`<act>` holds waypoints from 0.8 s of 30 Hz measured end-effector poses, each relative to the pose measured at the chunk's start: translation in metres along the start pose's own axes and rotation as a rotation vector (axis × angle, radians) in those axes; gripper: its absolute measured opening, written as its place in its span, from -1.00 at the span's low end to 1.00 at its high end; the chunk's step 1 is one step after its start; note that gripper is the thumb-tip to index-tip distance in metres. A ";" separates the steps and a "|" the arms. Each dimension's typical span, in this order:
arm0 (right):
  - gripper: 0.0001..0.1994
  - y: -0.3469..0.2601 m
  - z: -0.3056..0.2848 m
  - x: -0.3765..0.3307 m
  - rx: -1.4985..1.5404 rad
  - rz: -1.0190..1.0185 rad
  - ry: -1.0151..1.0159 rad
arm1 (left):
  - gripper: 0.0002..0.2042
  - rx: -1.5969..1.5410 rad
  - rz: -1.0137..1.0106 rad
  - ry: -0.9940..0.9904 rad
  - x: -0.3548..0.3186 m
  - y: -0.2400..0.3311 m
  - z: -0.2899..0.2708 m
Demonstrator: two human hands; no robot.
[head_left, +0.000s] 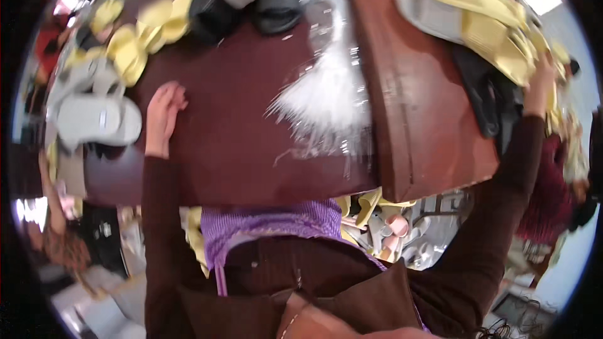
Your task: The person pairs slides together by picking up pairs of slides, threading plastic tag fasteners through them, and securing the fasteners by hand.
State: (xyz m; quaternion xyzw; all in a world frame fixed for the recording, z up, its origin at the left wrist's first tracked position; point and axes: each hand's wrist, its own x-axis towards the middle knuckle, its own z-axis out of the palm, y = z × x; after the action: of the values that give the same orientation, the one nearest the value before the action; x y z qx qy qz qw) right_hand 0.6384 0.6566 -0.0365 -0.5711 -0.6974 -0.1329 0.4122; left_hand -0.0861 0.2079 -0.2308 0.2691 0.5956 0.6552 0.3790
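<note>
My right hand (540, 81) reaches far out to the right and grips the near end of a yellow slipper (499, 50) in a pile; its fingertips are partly hidden. Over the dark red tabletop (232, 132), my left hand (165, 113) has its fingers curled in, with nothing visible in them. Grey slippers (97, 119) lie just left of that hand, and yellow slippers (127, 55) lie beyond it. In the middle, a fanned bundle of thin white plastic strands (326, 88) rests on clear plastic wrap.
Black slippers (279, 3) line the far side, with another dark pair (480, 91) beneath the right pile. A raised reddish-brown board (433, 125) covers the right part of the table. More slippers (396, 226) sit below the front edge. Other people (546, 194) are around the sides.
</note>
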 end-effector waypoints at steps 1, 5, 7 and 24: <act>-0.65 -0.032 -0.002 -0.017 0.054 -0.029 -0.049 | -0.74 0.031 -0.003 -0.022 -0.008 0.006 -0.008; -0.68 -0.132 -0.069 -0.064 0.494 -0.219 -0.098 | -0.69 -0.051 0.163 -0.239 -0.041 0.038 0.046; -0.69 -0.191 -0.091 -0.103 0.798 -0.184 -0.181 | -0.65 -0.086 0.319 -0.386 -0.078 0.080 0.078; -0.75 -0.442 -0.170 -0.217 1.457 -0.404 -0.577 | -0.55 -0.191 0.921 -0.630 -0.122 0.165 0.000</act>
State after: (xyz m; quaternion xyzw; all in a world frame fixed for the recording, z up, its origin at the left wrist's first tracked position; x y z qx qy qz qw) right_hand 0.3112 0.2574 0.0382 -0.0341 -0.7774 0.4355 0.4526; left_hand -0.0462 0.1075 -0.0566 0.6482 0.2126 0.6919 0.2364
